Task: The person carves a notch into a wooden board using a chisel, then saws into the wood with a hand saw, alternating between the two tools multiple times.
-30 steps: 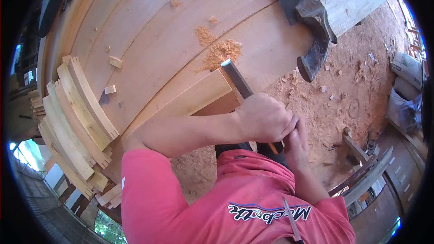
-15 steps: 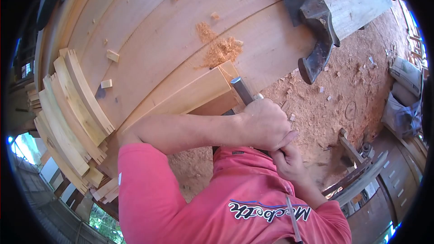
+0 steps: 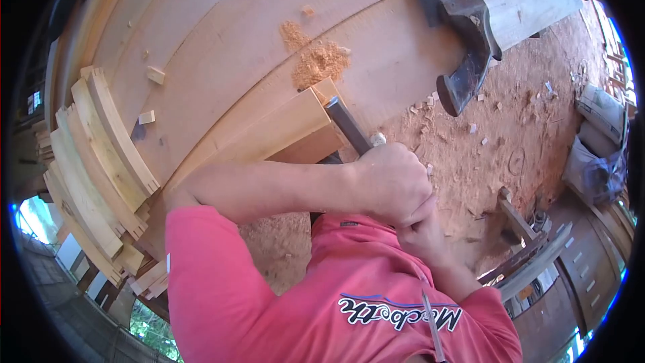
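My left hand (image 3: 393, 185) is closed in a fist around a chisel (image 3: 349, 124), whose dark, flat blade points up and left. Its shiny tip meets the end of a light wooden piece (image 3: 269, 128), which lies along the near edge of the bench. Just behind the left fist, my right hand (image 3: 420, 232) is closed at the rear end of the chisel. The handle is hidden inside my hands. Beyond the end of the wooden piece lies a small heap of sawdust (image 3: 321, 62).
A handsaw (image 3: 470, 27) lies on the bench (image 3: 222, 54), its handle over the right edge. Curved wooden pieces (image 3: 111, 141) are stacked at left. Small wood blocks (image 3: 155, 75) dot the boards. Shavings cover the floor (image 3: 497, 141); sacks (image 3: 598, 141) stand far right.
The chisel tip has come up and left against the end of the wooden piece, both hands moving with it. The whole view has shifted slightly.
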